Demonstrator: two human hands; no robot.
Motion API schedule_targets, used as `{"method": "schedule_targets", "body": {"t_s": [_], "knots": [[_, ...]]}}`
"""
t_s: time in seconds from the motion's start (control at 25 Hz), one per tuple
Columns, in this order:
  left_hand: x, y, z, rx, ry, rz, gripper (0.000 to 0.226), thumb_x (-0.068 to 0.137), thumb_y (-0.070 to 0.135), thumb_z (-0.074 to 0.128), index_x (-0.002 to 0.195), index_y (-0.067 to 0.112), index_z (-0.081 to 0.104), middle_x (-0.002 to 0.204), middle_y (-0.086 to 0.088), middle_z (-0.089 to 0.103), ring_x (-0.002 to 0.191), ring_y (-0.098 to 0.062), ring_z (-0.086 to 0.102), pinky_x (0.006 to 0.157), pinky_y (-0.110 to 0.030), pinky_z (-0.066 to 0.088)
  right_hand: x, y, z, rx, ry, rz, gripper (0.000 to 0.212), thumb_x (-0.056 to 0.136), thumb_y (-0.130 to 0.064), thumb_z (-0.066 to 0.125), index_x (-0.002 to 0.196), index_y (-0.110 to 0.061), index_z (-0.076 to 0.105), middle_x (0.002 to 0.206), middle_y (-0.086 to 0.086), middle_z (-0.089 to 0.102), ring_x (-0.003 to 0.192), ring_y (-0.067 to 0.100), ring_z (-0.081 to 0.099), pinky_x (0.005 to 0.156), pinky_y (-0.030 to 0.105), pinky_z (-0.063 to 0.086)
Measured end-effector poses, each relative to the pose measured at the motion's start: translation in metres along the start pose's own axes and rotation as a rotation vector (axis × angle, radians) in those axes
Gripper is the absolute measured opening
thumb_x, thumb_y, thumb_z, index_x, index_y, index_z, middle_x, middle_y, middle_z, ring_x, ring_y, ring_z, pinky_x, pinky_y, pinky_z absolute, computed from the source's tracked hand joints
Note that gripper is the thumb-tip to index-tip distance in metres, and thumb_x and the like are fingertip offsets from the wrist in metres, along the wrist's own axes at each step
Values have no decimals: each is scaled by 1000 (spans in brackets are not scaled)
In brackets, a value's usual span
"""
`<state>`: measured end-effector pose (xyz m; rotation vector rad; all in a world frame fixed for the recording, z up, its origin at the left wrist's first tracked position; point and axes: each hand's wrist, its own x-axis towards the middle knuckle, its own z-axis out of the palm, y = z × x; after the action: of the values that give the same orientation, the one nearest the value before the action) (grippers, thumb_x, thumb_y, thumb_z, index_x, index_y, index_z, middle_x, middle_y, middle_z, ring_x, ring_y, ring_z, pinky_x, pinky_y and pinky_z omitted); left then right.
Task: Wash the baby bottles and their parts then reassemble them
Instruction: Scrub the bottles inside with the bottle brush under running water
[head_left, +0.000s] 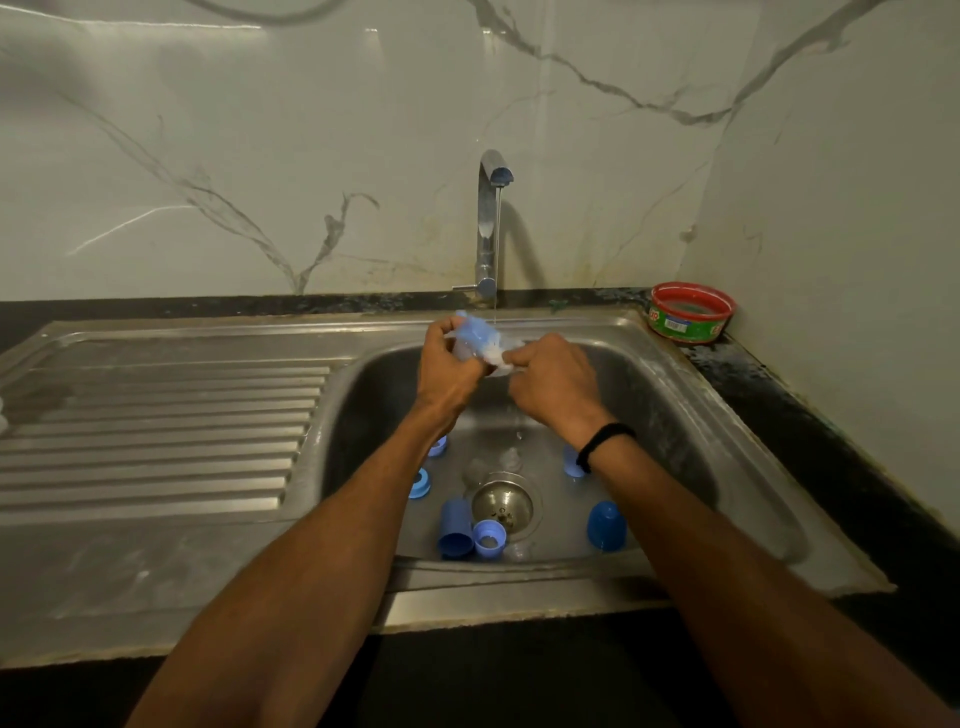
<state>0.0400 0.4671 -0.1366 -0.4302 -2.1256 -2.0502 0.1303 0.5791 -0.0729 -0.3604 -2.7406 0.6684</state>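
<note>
Over the steel sink (675, 395), both my hands hold a clear baby bottle with blue print (480, 338), tilted on its side just left of the running water. My left hand (449, 366) grips its body. My right hand (553, 382) pinches the bottle's near end with something white and soapy; I cannot tell what. On the sink floor lie blue caps (606, 526) (455, 527), blue collar rings (489, 538) (420, 483) (438, 447) and clear teats (511, 457) around the drain (503, 503).
The tap (491, 218) stands at the back with a thin stream running. A ribbed draining board (156, 426) lies to the left. A red-rimmed tub (691, 312) sits in the back right corner by the wall. Dark counter (810, 415) borders the sink on the right.
</note>
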Motion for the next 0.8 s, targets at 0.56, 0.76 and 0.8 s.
{"method": "schedule_targets", "body": {"t_s": [0.56,0.76,0.8], "knots": [[1,5,1,10,61,-27,69,78,-4,78,135,11,42,127,-11,54,111,-22,60,88,-28,57,1,4,-4,-4,24,20,29,93,-17,63,121,-14,68,109,6,67,82,14,51,69,23,39],[1,4,-1,-17,85,-26,67,79,-4,77,134,10,41,127,-14,55,106,-19,62,78,-19,57,2,0,-1,14,12,2,33,92,-17,63,124,-17,66,109,4,68,82,13,51,68,21,38],[0,5,-1,-34,92,-28,66,80,-4,76,135,9,41,126,-13,55,102,-15,62,76,-18,56,1,-1,-2,18,5,-15,34,92,-16,63,126,-17,66,110,5,68,84,14,54,69,21,39]]}}
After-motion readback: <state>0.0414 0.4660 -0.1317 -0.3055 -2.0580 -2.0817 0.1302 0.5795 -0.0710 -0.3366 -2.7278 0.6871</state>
